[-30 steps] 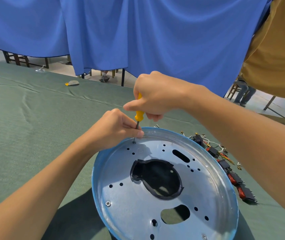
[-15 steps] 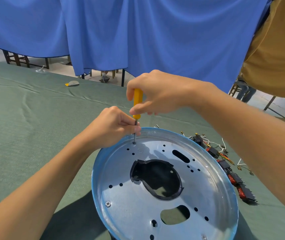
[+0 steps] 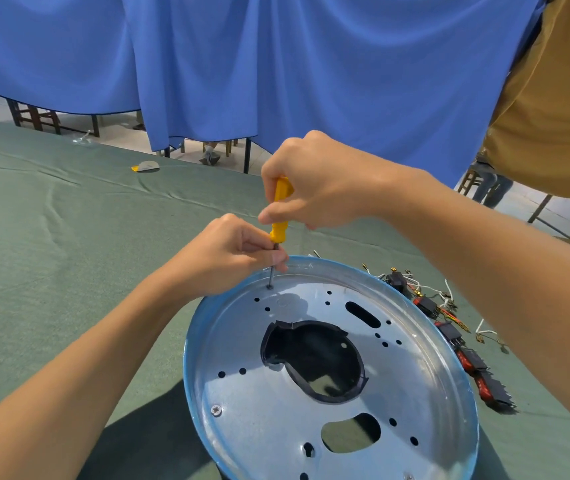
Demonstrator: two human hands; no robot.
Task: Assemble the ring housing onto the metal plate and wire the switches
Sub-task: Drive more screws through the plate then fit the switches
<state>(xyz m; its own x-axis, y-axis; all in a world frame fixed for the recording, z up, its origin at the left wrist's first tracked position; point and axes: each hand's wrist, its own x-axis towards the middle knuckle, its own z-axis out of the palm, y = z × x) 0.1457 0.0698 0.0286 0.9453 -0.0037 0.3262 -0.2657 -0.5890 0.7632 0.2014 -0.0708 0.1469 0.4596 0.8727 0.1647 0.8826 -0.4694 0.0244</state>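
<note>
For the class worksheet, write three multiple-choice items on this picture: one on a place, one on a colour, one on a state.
1. Where is the tip of the screwdriver?
A) at a small hole near the far rim of the metal plate
B) in the large middle opening
C) on the cloth

2. What colour is the screwdriver's handle?
A) red
B) yellow
C) black

3. What is the left hand doing?
A) lying flat on the table
B) lifting a switch
C) pinching the screwdriver's shaft

Answers:
1 A, the shaft ends at a hole by the far rim.
2 B, the handle showing below the right hand is yellow.
3 C, its fingertips close on the shaft just above the plate.
</note>
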